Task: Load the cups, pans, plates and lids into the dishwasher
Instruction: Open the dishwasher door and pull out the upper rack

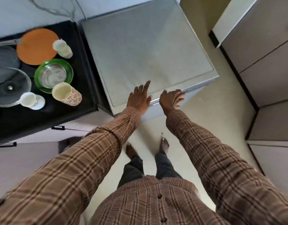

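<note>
The grey dishwasher (144,46) stands ahead of me with its door closed, seen from above. My left hand (140,98) lies flat with straight fingers on its top near the front edge. My right hand (171,99) curls its fingers over the front top edge of the door. On the black counter (42,117) to the left sit an orange plate (36,46), a green plate (69,69) with a glass bowl (52,75) in it, a floral cup (66,94), a white cup (62,48), a white mug (32,100), a glass lid (10,86) and a dark pan (5,59).
Beige cabinets (262,54) line the right side, leaving a narrow strip of pale floor (205,111) beside the dishwasher. Drawers with black handles (58,127) sit below the counter. My bare feet stand on the floor just in front of the dishwasher.
</note>
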Demonstrator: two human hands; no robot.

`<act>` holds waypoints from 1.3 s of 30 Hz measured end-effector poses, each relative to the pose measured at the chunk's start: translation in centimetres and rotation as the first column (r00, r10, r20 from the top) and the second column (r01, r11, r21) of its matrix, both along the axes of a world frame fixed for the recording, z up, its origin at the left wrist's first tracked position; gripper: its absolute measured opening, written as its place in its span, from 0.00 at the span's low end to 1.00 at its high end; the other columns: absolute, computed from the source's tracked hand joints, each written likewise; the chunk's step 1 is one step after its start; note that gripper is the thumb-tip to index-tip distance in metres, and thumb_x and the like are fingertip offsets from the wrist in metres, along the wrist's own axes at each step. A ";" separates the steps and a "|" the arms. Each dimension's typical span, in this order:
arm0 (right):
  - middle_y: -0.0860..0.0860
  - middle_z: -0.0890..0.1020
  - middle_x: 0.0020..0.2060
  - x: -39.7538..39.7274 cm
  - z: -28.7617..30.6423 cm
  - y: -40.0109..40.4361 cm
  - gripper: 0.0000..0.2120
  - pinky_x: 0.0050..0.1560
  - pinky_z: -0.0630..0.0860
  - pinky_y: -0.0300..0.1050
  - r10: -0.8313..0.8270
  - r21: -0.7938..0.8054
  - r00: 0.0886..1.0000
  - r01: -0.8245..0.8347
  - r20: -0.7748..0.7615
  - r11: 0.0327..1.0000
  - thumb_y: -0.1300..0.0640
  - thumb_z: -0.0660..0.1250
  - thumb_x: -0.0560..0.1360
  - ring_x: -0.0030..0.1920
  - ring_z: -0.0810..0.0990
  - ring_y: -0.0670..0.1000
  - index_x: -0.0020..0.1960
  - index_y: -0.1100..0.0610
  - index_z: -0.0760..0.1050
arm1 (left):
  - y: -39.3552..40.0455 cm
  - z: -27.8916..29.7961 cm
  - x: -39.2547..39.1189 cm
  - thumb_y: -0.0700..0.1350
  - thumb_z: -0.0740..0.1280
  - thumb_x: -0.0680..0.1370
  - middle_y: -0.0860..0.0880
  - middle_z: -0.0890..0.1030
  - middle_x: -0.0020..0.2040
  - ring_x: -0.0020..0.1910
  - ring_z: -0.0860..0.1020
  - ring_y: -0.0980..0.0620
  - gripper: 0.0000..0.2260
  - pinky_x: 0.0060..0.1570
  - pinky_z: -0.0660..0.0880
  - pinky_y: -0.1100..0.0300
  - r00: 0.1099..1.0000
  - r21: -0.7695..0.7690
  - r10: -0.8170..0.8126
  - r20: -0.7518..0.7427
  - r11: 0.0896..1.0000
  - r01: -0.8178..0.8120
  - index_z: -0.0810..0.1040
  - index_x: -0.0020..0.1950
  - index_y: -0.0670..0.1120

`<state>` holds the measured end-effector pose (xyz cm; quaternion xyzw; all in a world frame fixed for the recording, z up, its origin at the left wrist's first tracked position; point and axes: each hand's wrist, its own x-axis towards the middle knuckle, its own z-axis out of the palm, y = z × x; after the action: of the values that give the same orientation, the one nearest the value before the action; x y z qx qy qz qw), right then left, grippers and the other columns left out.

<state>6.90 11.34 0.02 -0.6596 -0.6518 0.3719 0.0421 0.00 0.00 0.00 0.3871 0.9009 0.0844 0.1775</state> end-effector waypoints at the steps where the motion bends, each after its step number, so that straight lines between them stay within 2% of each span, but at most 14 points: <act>1: 0.57 0.63 0.68 0.4 -1.0 0.5 0.30 0.69 0.61 0.57 -0.063 -0.057 0.998 0.063 0.002 0.996 0.45 0.63 0.80 0.72 0.61 0.60 0.72 0.63 0.59 | 0.6 -0.4 0.7 0.55 0.56 0.85 0.44 0.58 0.82 0.79 0.59 0.38 0.30 0.71 0.67 0.37 1.000 -0.069 -0.005 0.020 0.998 0.007 0.46 0.85 0.54; 3: 0.58 0.65 0.65 1.2 -3.1 1.5 0.37 0.71 0.64 0.56 -0.162 -0.213 0.987 0.158 -0.004 0.964 0.38 0.64 0.78 0.70 0.65 0.60 0.71 0.66 0.58 | 1.5 -1.3 1.9 0.56 0.53 0.86 0.44 0.47 0.85 0.82 0.49 0.36 0.29 0.76 0.58 0.34 1.000 -0.179 0.010 0.002 0.984 -0.010 0.46 0.85 0.55; 5: 0.56 0.70 0.61 2.0 -5.1 1.6 0.40 0.65 0.74 0.59 -0.280 -0.445 0.939 0.168 -0.200 0.880 0.34 0.66 0.76 0.64 0.74 0.58 0.71 0.64 0.60 | 1.8 -1.9 2.7 0.58 0.52 0.86 0.44 0.40 0.84 0.82 0.43 0.34 0.30 0.77 0.53 0.33 0.999 -0.258 -0.003 -0.032 0.966 -0.006 0.44 0.85 0.55; 9: 0.57 0.79 0.53 2.5 -7.0 2.1 0.22 0.45 0.82 0.48 -0.392 -0.649 0.767 -0.041 -0.508 0.760 0.44 0.67 0.80 0.57 0.81 0.55 0.61 0.61 0.70 | 2.1 -2.3 2.6 0.59 0.55 0.85 0.45 0.35 0.83 0.82 0.40 0.35 0.33 0.77 0.53 0.33 0.999 -0.289 -0.021 -0.044 0.957 0.008 0.38 0.84 0.55; 13: 0.56 0.81 0.54 3.7 -8.0 3.5 0.14 0.60 0.81 0.53 -0.488 -0.730 0.646 -0.161 -0.587 0.665 0.49 0.70 0.80 0.62 0.80 0.56 0.58 0.58 0.75 | 2.3 -2.6 3.3 0.59 0.57 0.84 0.45 0.33 0.83 0.82 0.38 0.36 0.36 0.77 0.54 0.32 0.998 -0.313 0.006 -0.056 0.949 -0.023 0.36 0.83 0.56; 17: 0.57 0.83 0.58 4.9 -7.9 4.5 0.19 0.65 0.78 0.52 -0.447 -0.718 0.642 -0.242 -0.623 0.652 0.51 0.70 0.80 0.62 0.81 0.54 0.64 0.62 0.75 | 2.6 -2.7 3.5 0.61 0.58 0.83 0.46 0.32 0.83 0.82 0.37 0.37 0.38 0.77 0.53 0.31 0.997 -0.332 0.025 -0.069 0.942 -0.046 0.35 0.83 0.57; 23: 0.54 0.83 0.52 5.3 -7.4 4.3 0.21 0.53 0.82 0.45 -0.389 -0.666 0.668 -0.218 -0.635 0.713 0.47 0.73 0.77 0.55 0.83 0.52 0.61 0.62 0.78 | 3.3 -2.8 4.1 0.62 0.61 0.82 0.47 0.35 0.84 0.82 0.39 0.36 0.40 0.77 0.53 0.31 0.995 -0.340 0.088 -0.057 0.935 -0.102 0.38 0.84 0.57; 26: 0.53 0.85 0.53 6.1 -8.2 2.9 0.40 0.56 0.83 0.52 -0.366 -0.647 0.798 -0.038 -0.478 0.761 0.31 0.77 0.64 0.52 0.84 0.52 0.63 0.59 0.78 | 3.8 -2.7 5.1 0.60 0.61 0.82 0.44 0.39 0.84 0.82 0.42 0.36 0.38 0.77 0.52 0.32 0.986 -0.299 0.150 -0.068 0.940 -0.163 0.42 0.85 0.53; 29: 0.56 0.83 0.59 8.5 -9.7 2.2 0.57 0.46 0.85 0.51 -0.248 -0.674 0.922 -0.019 -0.297 0.739 0.18 0.67 0.56 0.53 0.84 0.56 0.68 0.60 0.74 | 3.8 -3.1 8.1 0.54 0.61 0.82 0.40 0.44 0.84 0.83 0.45 0.37 0.37 0.79 0.51 0.36 0.981 -0.235 0.156 -0.115 0.955 -0.179 0.46 0.85 0.45; 32: 0.57 0.85 0.51 10.6 -7.6 3.1 0.45 0.31 0.81 0.44 0.030 -0.762 0.967 -0.217 -0.251 0.611 0.21 0.53 0.72 0.42 0.86 0.56 0.64 0.59 0.75 | 2.6 -4.3 12.0 0.51 0.60 0.81 0.39 0.45 0.84 0.83 0.45 0.37 0.35 0.80 0.50 0.37 0.974 -0.140 0.162 -0.158 0.973 -0.184 0.50 0.84 0.41; 33: 0.57 0.87 0.45 10.9 -7.2 3.6 0.40 0.30 0.80 0.43 0.116 -0.750 0.958 -0.279 -0.263 0.600 0.25 0.51 0.76 0.38 0.87 0.56 0.61 0.60 0.77 | 2.0 -4.8 13.2 0.51 0.59 0.81 0.39 0.45 0.84 0.83 0.45 0.37 0.33 0.80 0.50 0.37 0.974 -0.134 0.150 -0.172 0.976 -0.174 0.53 0.83 0.42; 35: 0.55 0.87 0.37 10.9 -6.5 4.3 0.32 0.38 0.83 0.46 0.367 -0.579 0.902 -0.428 -0.228 0.694 0.33 0.54 0.80 0.36 0.87 0.55 0.54 0.61 0.80 | 1.0 -6.1 15.3 0.50 0.57 0.83 0.39 0.46 0.84 0.83 0.46 0.38 0.29 0.80 0.50 0.37 0.982 -0.168 0.122 -0.145 0.975 -0.146 0.56 0.82 0.43; 37: 0.55 0.86 0.45 11.6 -5.9 4.0 0.21 0.51 0.81 0.49 0.645 -0.185 0.764 -0.631 0.022 0.753 0.42 0.63 0.79 0.46 0.86 0.56 0.54 0.59 0.80 | 0.1 -7.0 17.3 0.50 0.58 0.84 0.40 0.48 0.84 0.83 0.47 0.39 0.29 0.79 0.51 0.36 0.988 -0.198 0.143 -0.050 0.969 -0.150 0.53 0.83 0.44; 39: 0.55 0.80 0.57 13.0 -5.5 3.1 0.13 0.52 0.76 0.49 0.762 0.126 0.613 -0.790 0.209 0.601 0.52 0.68 0.78 0.57 0.80 0.57 0.60 0.58 0.77 | -0.8 -7.5 18.8 0.50 0.58 0.85 0.42 0.49 0.84 0.83 0.49 0.40 0.30 0.78 0.50 0.34 0.984 -0.190 0.177 0.008 0.967 -0.172 0.50 0.84 0.46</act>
<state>19.92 14.42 -5.46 -0.3255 -0.9095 0.2386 -0.0994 18.80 -0.78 -7.54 0.2867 0.9331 0.0188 0.2161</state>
